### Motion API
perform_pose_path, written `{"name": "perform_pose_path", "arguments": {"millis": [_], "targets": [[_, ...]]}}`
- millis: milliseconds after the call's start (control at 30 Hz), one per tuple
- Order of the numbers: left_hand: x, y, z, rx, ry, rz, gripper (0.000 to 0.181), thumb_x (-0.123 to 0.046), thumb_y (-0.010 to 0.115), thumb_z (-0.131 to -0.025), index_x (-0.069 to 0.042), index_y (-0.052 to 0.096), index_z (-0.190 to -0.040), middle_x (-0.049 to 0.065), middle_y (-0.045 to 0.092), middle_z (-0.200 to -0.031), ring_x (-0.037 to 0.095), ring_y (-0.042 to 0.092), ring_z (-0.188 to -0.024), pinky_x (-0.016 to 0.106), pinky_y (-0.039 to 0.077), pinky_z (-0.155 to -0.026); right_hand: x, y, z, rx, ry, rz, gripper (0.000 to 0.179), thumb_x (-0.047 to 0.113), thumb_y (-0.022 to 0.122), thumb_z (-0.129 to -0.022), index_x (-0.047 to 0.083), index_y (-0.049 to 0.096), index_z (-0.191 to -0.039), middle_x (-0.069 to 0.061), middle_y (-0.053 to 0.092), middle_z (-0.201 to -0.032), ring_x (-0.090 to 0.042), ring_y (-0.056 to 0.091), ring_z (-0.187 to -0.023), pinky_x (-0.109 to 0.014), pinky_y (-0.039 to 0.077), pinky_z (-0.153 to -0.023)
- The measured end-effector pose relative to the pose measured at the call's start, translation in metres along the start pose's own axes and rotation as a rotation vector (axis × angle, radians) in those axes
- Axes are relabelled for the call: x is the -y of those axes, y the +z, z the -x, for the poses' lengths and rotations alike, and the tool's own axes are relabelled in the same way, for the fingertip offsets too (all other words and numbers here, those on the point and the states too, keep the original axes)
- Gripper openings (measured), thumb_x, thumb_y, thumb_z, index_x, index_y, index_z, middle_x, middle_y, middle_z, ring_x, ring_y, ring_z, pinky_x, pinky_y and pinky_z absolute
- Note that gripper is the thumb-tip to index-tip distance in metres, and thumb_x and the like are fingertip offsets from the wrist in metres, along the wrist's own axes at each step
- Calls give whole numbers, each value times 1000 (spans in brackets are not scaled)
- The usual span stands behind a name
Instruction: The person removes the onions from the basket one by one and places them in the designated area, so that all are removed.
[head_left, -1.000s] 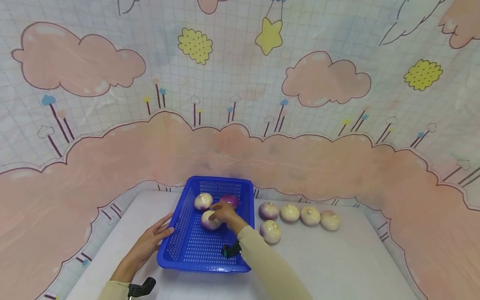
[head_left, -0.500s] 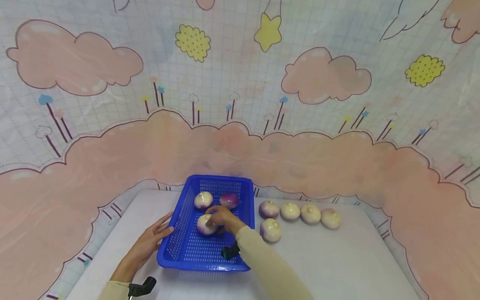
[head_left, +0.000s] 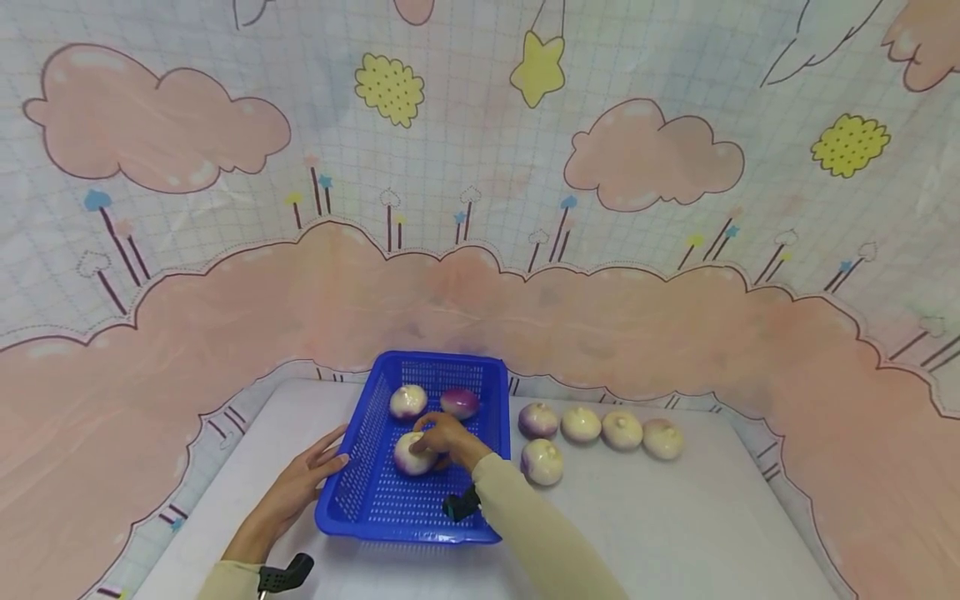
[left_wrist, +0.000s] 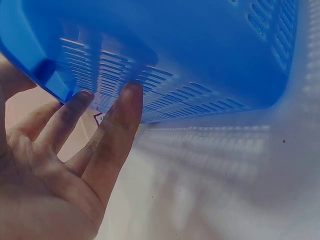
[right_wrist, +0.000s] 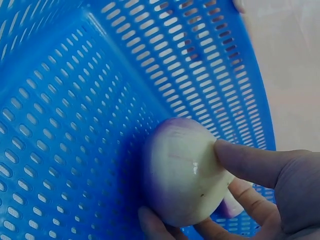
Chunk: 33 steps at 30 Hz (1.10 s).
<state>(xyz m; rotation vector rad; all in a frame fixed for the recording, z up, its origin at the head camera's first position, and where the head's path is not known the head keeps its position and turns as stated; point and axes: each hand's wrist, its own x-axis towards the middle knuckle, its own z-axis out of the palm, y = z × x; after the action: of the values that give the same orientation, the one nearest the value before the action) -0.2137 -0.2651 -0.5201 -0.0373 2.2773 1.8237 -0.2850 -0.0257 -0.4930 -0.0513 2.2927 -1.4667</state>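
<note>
In the head view, a blue plastic basket (head_left: pixel 412 533) with slotted walls stands on the table. My left hand (head_left: pixel 296 479) holds its left side, thumb at the rim; in the left wrist view the fingertips (left_wrist: pixel 131 97) lie against the outer wall. My right hand (head_left: pixel 450 437) reaches inside and grips a white-and-purple turnip (right_wrist: pixel 182 170) between thumb and fingers, close over the basket floor. Behind it in the basket sit another pale turnip (head_left: pixel 408 402) and one with its purple side up (head_left: pixel 460 403).
Right of the basket, a row of several turnips (head_left: pixel 580 425) lies on the white table (head_left: pixel 675 525), with one more turnip (head_left: pixel 542 462) in front of the row's left end. A patterned cloth backdrop (head_left: pixel 480 308) rises behind the table.
My right hand has shifted the gripped turnip slightly left and toward the front of the basket, uncovering more of the purple one. The left hand and basket have stayed in place.
</note>
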Motion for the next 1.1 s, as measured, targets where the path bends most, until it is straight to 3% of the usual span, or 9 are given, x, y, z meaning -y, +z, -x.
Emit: {"name": "perform_pose_path", "arguments": {"millis": [233, 467, 700, 1100], "targets": [[0, 1, 1, -1, 6, 8, 69, -42, 58, -89, -31, 23, -148, 17, 30, -152, 42, 38, -133, 59, 43, -96, 4, -3, 3, 7, -13, -21, 34, 2, 71, -73, 9, 59, -103, -9, 54, -105, -24, 60, -86, -50, 55, -71], [-1, 2, 1, -14, 5, 14, 67, -40, 59, -89, -31, 25, -147, 16, 32, -151, 42, 40, -132, 59, 43, -96, 17, -9, 11, 16, -83, -55, 33, 3, 72, -72, 11, 60, -102, -8, 59, -99, -19, 59, -81, -35, 54, -62], [0, 2, 0, -12, -3, 18, 68, -41, 59, -89, -32, 24, -147, 16, 31, -151, 42, 39, -133, 58, 44, -96, 29, -17, 23, 56, -107, -119, 34, 4, 71, -76, 12, 59, -107, -11, 59, -118, -21, 61, -91, -43, 56, -74], [-2, 0, 0, 6, 4, 3, 70, -44, 57, -89, -32, 21, -148, 15, 29, -152, 41, 39, -133, 59, 43, -97, 35, -28, 46, 83, -179, -179, 33, 9, 71, -79, 15, 60, -110, -11, 56, -124, -20, 62, -89, -37, 56, -70]]}}
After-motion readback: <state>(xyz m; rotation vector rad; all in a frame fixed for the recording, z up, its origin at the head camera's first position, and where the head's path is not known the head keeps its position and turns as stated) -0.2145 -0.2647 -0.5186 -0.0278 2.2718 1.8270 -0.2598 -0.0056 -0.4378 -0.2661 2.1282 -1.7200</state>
